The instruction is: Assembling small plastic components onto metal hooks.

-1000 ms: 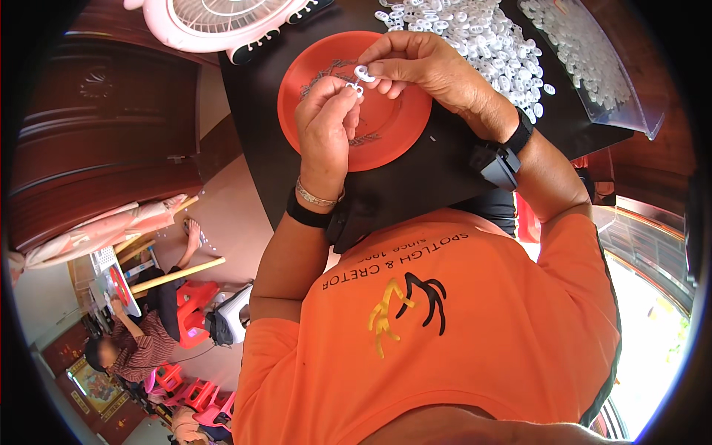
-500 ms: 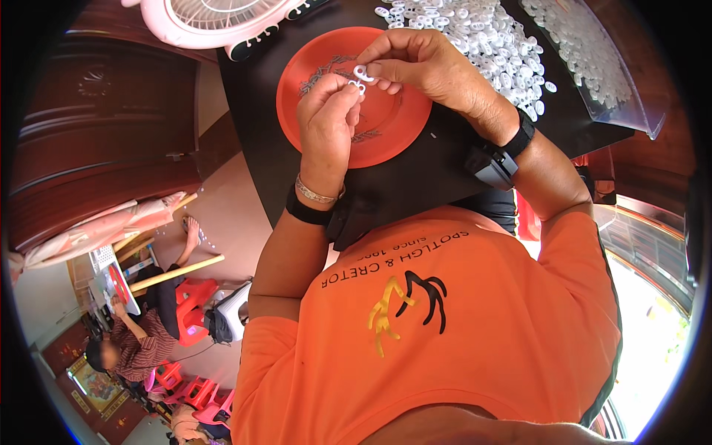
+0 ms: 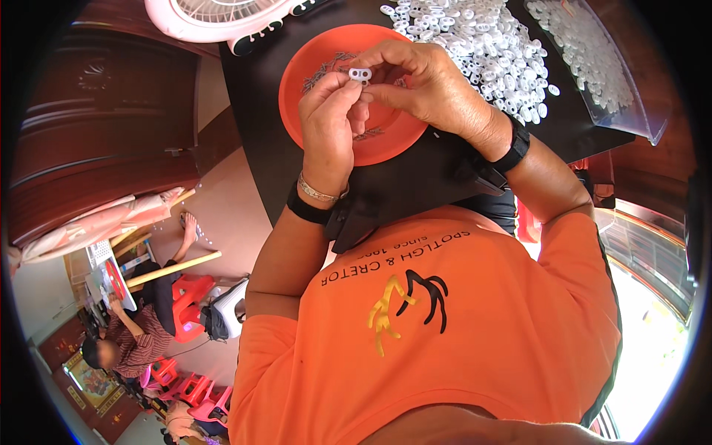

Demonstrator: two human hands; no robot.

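Over the red plastic basin (image 3: 297, 122), my two hands meet around a small white oval plastic piece with two holes (image 3: 360, 74). My left hand (image 3: 328, 122) pinches its lower edge between thumb and forefinger. Close on the other side, my right hand (image 3: 434, 85) has its fingertips on the piece, thumb just below it. Anything else between the fingertips is too small to make out. Slender grey pieces (image 3: 326, 73), which look like screws, lie on the basin's floor, partly hidden by my hands.
Right of the basin, a large heap of white oval pieces (image 3: 497, 59) covers the black table (image 3: 259, 148). Beyond it lies a clear plastic bag (image 3: 593, 67) of similar pieces. A pink-rimmed fan (image 3: 222, 18) stands at upper left. Another person (image 3: 141, 341) sits at lower left.
The white oval piece in my right fingers has come together with the small white part in my left. It has turned so both holes show. My right hand has moved slightly downward.
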